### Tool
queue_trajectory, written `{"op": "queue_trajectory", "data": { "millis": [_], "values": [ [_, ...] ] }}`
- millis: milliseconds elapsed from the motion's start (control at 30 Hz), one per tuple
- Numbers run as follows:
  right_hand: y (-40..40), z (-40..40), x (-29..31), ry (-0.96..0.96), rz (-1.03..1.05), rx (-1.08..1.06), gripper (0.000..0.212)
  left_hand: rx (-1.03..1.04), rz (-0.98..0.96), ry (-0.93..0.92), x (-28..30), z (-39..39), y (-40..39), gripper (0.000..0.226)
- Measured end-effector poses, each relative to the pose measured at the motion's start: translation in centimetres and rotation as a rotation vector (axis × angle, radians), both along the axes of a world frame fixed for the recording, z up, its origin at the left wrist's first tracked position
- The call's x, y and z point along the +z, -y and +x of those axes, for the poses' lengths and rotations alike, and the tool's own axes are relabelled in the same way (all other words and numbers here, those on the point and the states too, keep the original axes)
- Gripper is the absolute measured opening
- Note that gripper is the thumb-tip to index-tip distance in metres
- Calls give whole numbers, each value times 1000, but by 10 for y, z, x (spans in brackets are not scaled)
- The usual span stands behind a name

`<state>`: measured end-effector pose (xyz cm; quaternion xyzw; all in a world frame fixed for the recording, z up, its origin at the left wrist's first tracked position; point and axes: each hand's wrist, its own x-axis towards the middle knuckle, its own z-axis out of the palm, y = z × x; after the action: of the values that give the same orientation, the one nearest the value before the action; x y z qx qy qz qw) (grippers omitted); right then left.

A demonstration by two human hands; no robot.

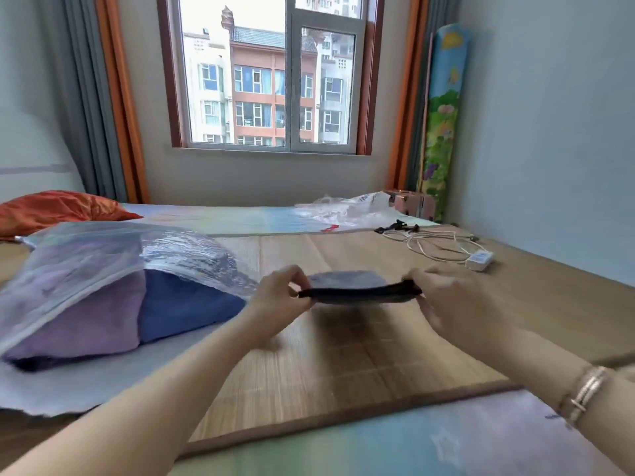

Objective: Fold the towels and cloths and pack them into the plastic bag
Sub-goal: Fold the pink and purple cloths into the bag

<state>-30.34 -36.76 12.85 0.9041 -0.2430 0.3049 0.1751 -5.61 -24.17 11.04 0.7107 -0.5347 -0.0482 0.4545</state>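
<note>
A folded dark grey cloth (354, 286) hangs flat a little above the bamboo mat (343, 365). My left hand (280, 292) pinches its left end and my right hand (457, 297) grips its right end. To the left lies a clear plastic bag (103, 255) with its mouth facing the cloth. Inside it sit a folded purple towel (86, 324) and a folded blue towel (185, 304).
A second crumpled clear bag (347, 207) lies at the far side. A white cable with its adapter (481, 261) and a black strap (398, 228) lie at the far right. An orange pillow (58, 207) is at far left; walls close the right side.
</note>
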Motion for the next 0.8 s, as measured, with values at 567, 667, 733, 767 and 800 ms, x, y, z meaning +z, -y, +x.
{"op": "queue_trajectory", "data": {
  "millis": [567,667,733,767,800],
  "values": [
    [-20,-12,-76,226,851,240,17,-218,24,-21,-82,-23,-67,15],
    [-44,-21,-61,322,1122,386,14,-210,-56,-107,-69,-31,-80,19],
    [-55,-20,-57,381,1220,401,20,-155,-104,-222,-61,-33,-84,20],
    [-57,-16,-56,415,1256,374,19,-116,-121,-250,-57,-32,-83,18],
    [-57,-10,-56,450,1281,328,16,-71,-134,-250,-54,-31,-81,16]
  ]
}}
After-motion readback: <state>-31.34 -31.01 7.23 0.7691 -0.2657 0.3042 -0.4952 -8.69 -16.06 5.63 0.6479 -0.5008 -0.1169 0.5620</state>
